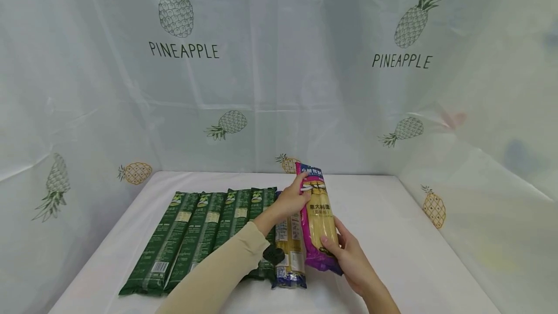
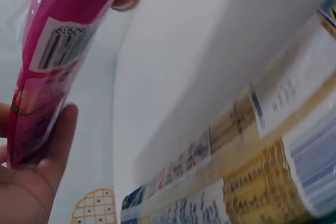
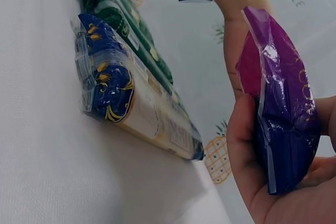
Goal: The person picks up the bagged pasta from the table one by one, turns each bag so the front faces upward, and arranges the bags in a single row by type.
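Both hands grip a pink and blue packet of spaghetti [image 1: 320, 212], raised and tilted above the table. My left hand [image 1: 293, 198] holds its far end, and my right hand [image 1: 352, 258] grips the near right side with the thumb on the front. A barcode shows on the packet's pink edge in the left wrist view. Just left of it, a blue and clear packet of pasta [image 1: 289, 251] lies on the table, partly behind the left arm. In the right wrist view, the right fingers curl round the packet's blue and purple end [image 3: 286, 114].
Several dark green packets [image 1: 159, 241] lie side by side left of the blue one, some partly hidden by the left sleeve [image 1: 218, 270]. A white cloth covers the table [image 1: 392, 236]. Behind it hangs a pineapple-print curtain [image 1: 296, 62].
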`<state>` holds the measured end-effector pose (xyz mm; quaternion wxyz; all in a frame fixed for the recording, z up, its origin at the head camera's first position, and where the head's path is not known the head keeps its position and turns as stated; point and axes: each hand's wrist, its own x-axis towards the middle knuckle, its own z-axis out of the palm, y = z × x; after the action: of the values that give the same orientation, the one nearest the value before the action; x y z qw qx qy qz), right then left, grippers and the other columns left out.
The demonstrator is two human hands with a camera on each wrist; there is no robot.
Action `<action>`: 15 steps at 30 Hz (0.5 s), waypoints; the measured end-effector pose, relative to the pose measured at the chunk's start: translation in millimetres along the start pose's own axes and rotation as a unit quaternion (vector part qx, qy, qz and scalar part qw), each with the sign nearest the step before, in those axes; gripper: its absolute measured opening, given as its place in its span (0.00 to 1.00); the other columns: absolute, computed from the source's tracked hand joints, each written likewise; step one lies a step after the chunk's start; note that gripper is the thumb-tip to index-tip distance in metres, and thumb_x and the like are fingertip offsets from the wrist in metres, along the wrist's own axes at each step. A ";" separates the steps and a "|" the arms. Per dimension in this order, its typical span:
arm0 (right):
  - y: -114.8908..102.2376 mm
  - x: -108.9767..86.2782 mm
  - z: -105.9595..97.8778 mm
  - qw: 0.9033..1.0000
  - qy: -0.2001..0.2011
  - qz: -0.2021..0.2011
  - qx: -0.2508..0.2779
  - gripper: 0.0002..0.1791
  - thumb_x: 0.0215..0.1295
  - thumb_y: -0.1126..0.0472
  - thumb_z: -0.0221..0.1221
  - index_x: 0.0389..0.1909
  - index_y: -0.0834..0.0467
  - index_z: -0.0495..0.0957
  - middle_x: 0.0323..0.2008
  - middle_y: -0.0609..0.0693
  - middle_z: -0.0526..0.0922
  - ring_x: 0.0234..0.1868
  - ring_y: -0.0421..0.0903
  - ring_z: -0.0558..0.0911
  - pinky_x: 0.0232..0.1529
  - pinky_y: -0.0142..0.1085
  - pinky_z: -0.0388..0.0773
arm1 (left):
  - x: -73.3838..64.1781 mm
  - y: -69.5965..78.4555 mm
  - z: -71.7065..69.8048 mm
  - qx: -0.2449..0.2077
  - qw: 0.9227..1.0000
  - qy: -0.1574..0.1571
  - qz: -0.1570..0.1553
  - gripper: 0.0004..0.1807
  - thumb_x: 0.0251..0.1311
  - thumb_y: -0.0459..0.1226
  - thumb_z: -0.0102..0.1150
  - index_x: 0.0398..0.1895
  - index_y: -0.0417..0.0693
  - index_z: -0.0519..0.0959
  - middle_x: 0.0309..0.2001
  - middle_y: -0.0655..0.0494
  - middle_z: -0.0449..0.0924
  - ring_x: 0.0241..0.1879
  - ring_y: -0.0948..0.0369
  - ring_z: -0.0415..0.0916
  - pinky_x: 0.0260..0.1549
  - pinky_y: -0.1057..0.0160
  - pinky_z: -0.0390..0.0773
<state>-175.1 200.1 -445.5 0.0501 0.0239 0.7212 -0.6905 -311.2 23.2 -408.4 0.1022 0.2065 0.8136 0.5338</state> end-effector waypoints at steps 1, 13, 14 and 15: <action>-0.1 -0.4 1.1 1.000 0.009 -0.005 -0.008 0.48 0.77 0.55 0.64 0.87 0.53 0.46 0.68 0.68 0.73 0.53 0.51 0.84 0.51 0.43 0.85 | -0.1 0.6 -0.9 0.018 1.000 0.001 0.006 0.35 0.83 0.43 0.46 0.87 0.68 0.50 0.60 0.36 0.79 0.37 0.54 0.79 0.50 0.44 0.80; -0.4 -1.8 10.8 0.997 0.048 -0.033 -0.054 0.48 0.75 0.63 0.66 0.87 0.50 0.50 0.62 0.66 0.77 0.50 0.52 0.86 0.47 0.46 0.88 | 2.0 -3.6 -10.1 0.145 0.987 0.034 0.061 0.38 0.80 0.48 0.56 0.87 0.58 0.55 0.73 0.43 0.73 0.67 0.45 0.76 0.62 0.41 0.77; 0.0 -1.7 11.3 0.996 0.050 -0.037 -0.062 0.48 0.74 0.63 0.66 0.87 0.50 0.50 0.61 0.65 0.77 0.50 0.52 0.86 0.47 0.46 0.88 | 2.0 -4.2 -10.6 0.144 0.987 0.033 0.063 0.38 0.80 0.48 0.57 0.87 0.58 0.55 0.71 0.43 0.76 0.62 0.47 0.80 0.60 0.43 0.78; 0.4 -1.5 11.7 0.995 0.052 -0.042 -0.072 0.48 0.74 0.63 0.67 0.87 0.50 0.51 0.60 0.65 0.78 0.50 0.52 0.86 0.46 0.45 0.88 | 2.1 -4.6 -11.0 0.138 0.988 0.031 0.064 0.38 0.80 0.47 0.57 0.87 0.58 0.55 0.69 0.42 0.77 0.55 0.50 0.83 0.56 0.45 0.79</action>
<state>-173.1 188.6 -446.2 -0.0152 0.0261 0.7709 -0.6363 -318.3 13.5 -408.0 0.0132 0.2537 0.8675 0.4276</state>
